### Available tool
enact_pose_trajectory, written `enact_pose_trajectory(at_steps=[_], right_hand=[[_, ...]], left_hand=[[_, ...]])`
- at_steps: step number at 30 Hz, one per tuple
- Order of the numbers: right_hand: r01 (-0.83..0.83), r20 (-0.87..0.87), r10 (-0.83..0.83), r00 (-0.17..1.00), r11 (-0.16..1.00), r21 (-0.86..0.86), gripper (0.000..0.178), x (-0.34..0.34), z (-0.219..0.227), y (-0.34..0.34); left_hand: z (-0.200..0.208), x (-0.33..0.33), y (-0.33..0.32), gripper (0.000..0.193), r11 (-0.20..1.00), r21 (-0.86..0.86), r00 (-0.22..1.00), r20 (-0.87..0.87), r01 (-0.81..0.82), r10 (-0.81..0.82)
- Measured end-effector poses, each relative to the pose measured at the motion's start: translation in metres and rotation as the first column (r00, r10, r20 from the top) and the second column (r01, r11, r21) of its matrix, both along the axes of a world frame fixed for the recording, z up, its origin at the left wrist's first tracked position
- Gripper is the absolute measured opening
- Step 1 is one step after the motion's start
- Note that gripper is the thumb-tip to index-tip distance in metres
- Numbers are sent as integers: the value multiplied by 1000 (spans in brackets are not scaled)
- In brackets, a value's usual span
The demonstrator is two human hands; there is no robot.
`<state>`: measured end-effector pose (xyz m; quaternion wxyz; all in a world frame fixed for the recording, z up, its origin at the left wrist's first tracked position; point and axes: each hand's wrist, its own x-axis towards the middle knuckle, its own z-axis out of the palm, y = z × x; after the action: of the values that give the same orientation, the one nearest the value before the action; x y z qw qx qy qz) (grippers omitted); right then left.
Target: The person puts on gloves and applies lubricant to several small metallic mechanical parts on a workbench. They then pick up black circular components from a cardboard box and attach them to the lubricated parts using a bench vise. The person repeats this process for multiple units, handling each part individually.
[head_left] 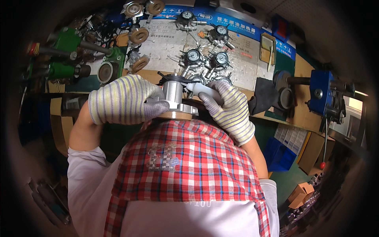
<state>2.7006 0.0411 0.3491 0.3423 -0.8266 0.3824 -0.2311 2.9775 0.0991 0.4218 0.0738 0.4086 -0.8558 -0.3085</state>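
My left hand [122, 98], in a striped knit glove with grey fingertips, is closed on the side of a silver metal motor housing [172, 92]. The housing stands upright on a wider flange with a tan ring beneath, close against my apron, and black wires come out near its top. In my gloved right hand [231, 108] is a white plastic bottle [197, 89], gripped between fingers and thumb. Its narrow end points left at the upper part of the housing. My right fingers hide the rear of the bottle.
Several black-and-silver round assemblies [192, 56] stand on the cardboard-covered bench ahead. Tan-ringed metal parts [139, 35] are at the left, beside a green press [63, 53]. A blue press [320, 93] stands at the right, above a blue bin [278, 154]. A shallow tray [267, 49] lies at the back right.
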Motion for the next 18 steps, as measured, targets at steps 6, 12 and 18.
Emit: enact_pose_trajectory(at_steps=[6,12,18], right_hand=[[170,88,-197,976,953,249,34,2,-1,-1],[398,155,-504,849,805,440,31,-15,2,-2],[624,159,-729,666,661,417,31,-28,16,6]], left_hand=[[-28,29,-14,47,778,498,886,-42,-383,462],[-152,98,-67,36,251,968,388,-220,-30,895],[-241,126,-196,18,359,930,-111,-365,-76,924]])
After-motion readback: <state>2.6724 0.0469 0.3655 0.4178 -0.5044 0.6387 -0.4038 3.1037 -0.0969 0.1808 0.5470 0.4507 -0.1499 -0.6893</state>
